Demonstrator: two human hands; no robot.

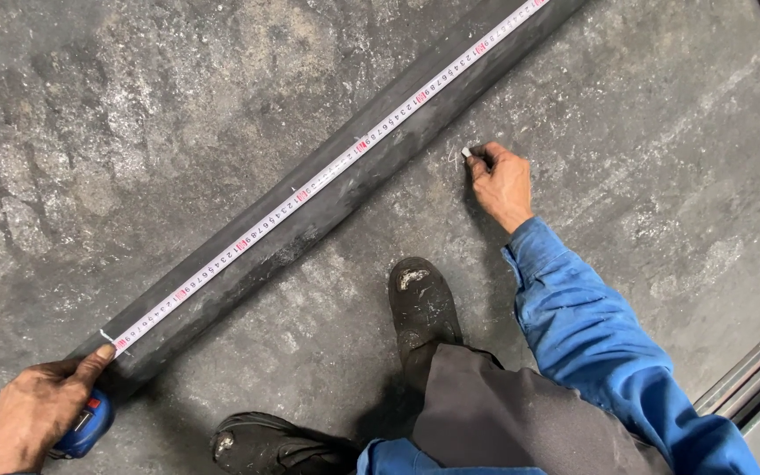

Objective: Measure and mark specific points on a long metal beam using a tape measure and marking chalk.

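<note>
We look down on a dark grey concrete floor (pixel 644 114), worn and blotched with paler scuffs and dusty patches. A long black bar (pixel 327 207) lies flat on it, running on a diagonal from lower left to upper right. A white measuring tape (pixel 310 185) with red marks lies stretched along the top of the bar, not on the floor itself. Two black, dust-stained work shoes (pixel 422 308) stand on the floor just beside the bar's near side. At the lower right edge we see a metal track (pixel 754 374) set along the floor.
</note>
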